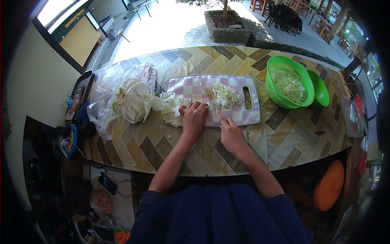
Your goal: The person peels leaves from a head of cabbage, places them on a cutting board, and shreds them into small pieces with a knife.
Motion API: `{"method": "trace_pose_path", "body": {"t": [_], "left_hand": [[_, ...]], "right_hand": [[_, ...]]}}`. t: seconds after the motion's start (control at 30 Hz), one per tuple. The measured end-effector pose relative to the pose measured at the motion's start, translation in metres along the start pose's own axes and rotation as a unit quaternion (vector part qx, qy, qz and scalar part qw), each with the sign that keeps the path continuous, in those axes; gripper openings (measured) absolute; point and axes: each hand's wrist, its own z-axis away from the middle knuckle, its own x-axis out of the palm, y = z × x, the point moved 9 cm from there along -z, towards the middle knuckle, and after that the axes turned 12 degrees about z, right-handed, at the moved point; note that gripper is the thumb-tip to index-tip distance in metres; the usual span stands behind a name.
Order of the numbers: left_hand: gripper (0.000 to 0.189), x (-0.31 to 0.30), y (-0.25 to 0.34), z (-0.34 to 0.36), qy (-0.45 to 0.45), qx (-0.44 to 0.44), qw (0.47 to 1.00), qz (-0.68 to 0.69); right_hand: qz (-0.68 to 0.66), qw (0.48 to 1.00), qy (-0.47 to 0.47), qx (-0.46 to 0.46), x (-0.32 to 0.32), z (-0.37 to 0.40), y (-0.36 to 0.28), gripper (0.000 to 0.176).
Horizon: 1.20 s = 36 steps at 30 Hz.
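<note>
The left hand (194, 118) has its grip curled shut over cabbage leaves (172, 107) at the cutting board's (195, 87) near edge. The right hand (230, 136) lies beside it, and I cannot tell what its grip holds. Chopped cabbage (225, 95) sits mid-board.

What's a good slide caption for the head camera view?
On a checkered cutting board, left hand and right hand handle shredded cabbage, green colander beside.
</note>
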Motion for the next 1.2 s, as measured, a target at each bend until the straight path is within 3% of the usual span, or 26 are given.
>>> {"method": "trace_pose_path", "body": {"t": [0.1,0.3,0.8,1.2], "left_hand": [[0.015,0.005,-0.004,-0.003,-0.014,0.015,1.000,0.014],[0.015,0.005,-0.005,-0.002,-0.013,0.022,1.000,0.012],[0.016,0.005,-0.005,-0.004,-0.021,0.001,1.000,0.020],[0.013,0.006,-0.008,0.000,0.007,0.006,1.000,0.018]], "right_hand": [[-0.066,0.997,0.026,-0.023,-0.010,0.000,0.003,0.056],[-0.066,0.997,0.027,-0.020,-0.008,0.012,-0.011,0.057],[0.083,0.997,-0.008,-0.005,0.001,0.013,-0.021,0.070],[-0.028,0.999,0.017,0.000,-0.005,0.003,-0.003,0.057]]}}
